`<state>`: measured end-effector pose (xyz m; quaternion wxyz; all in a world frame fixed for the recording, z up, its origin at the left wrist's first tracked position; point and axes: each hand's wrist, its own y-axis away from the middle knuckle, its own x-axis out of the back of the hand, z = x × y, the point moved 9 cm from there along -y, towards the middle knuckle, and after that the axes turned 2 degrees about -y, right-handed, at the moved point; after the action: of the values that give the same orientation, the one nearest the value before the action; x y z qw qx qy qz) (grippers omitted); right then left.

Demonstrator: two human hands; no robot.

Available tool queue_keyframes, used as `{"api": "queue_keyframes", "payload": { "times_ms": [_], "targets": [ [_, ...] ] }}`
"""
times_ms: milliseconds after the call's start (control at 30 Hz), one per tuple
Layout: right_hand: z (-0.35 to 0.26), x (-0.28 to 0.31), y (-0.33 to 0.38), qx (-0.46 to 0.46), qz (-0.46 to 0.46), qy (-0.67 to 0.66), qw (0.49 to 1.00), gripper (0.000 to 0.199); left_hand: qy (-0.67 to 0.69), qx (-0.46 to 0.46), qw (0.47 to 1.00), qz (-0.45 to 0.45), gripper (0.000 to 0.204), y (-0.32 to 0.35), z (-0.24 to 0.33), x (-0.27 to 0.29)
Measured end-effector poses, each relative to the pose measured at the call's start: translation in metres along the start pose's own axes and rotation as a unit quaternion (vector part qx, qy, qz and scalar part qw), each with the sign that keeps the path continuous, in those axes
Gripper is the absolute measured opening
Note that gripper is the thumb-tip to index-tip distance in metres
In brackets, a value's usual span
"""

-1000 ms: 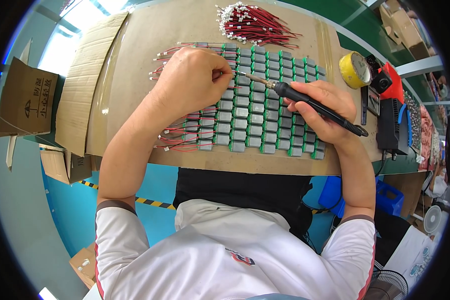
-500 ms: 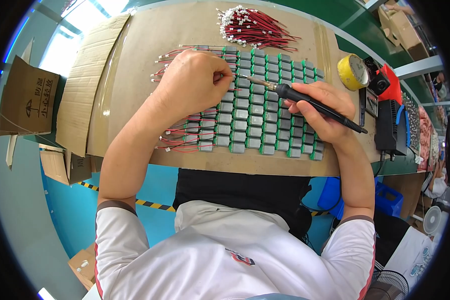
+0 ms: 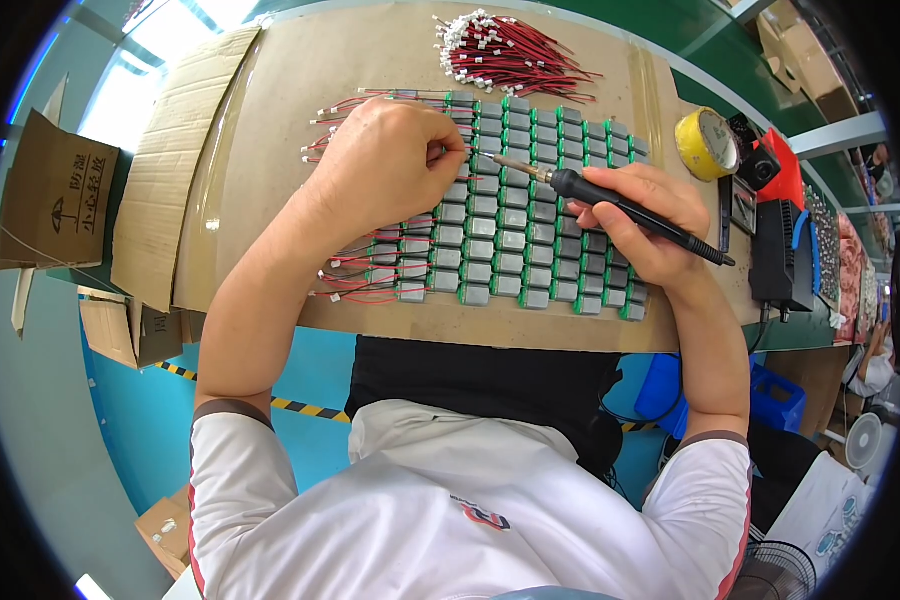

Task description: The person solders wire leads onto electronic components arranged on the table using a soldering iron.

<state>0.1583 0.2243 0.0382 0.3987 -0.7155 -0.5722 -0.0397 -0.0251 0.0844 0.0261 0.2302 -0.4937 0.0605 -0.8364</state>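
Note:
My right hand (image 3: 660, 215) grips the black handle of a soldering iron (image 3: 573, 185) like a pen. Its metal tip points left and comes close to the fingertips of my left hand (image 3: 395, 150). Those fingers are pinched together, with a thin red wire showing at their tips; the hand hides part of what lies beneath. Under both hands, small grey blocks with green circuit-board edges (image 3: 510, 221) lie in close rows. Along the left rows, red and black wires with white plugs (image 3: 335, 297) stick out from the blocks.
A heap of red and black wires with white connectors (image 3: 500, 55) lies at the far side. To the right are a yellow tape roll (image 3: 706, 143) and a black box (image 3: 782, 255) with blue-handled pliers (image 3: 800, 235). A cardboard flap (image 3: 175, 165) stands at the left.
The soldering iron's tip has dipped very slightly toward the near side. My left hand keeps its pinch in the same spot.

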Motion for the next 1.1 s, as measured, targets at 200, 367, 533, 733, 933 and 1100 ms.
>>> {"api": "queue_keyframes", "payload": {
  "times_ms": [200, 367, 533, 733, 933, 1100],
  "targets": [
    [-0.001, 0.0, 0.0, -0.001, -0.004, 0.003, 1.0, 0.031, -0.007, -0.003, 1.0, -0.007, 0.01, 0.0, 0.001, 0.001],
    [0.001, 0.0, 0.001, -0.004, 0.004, -0.002, 1.0, 0.032, 0.007, 0.004, 1.0, -0.018, 0.018, 0.0, -0.001, 0.0],
    [-0.001, 0.001, 0.0, 0.003, 0.006, 0.004, 1.0, 0.032, 0.008, -0.003, 0.996, -0.084, 0.022, 0.004, 0.007, 0.002],
    [-0.001, 0.001, 0.0, 0.006, 0.005, 0.011, 1.0, 0.032, -0.002, -0.047, 0.994, -0.1, 0.018, 0.006, 0.008, -0.004],
    [0.0, 0.001, 0.002, 0.006, 0.002, 0.007, 1.0, 0.031, -0.015, -0.053, 0.995, -0.085, 0.016, 0.007, 0.011, -0.003],
    [0.002, 0.0, 0.003, 0.005, -0.016, 0.004, 1.0, 0.033, -0.012, -0.055, 0.996, -0.075, 0.013, 0.007, 0.01, -0.001]
  ]
}}
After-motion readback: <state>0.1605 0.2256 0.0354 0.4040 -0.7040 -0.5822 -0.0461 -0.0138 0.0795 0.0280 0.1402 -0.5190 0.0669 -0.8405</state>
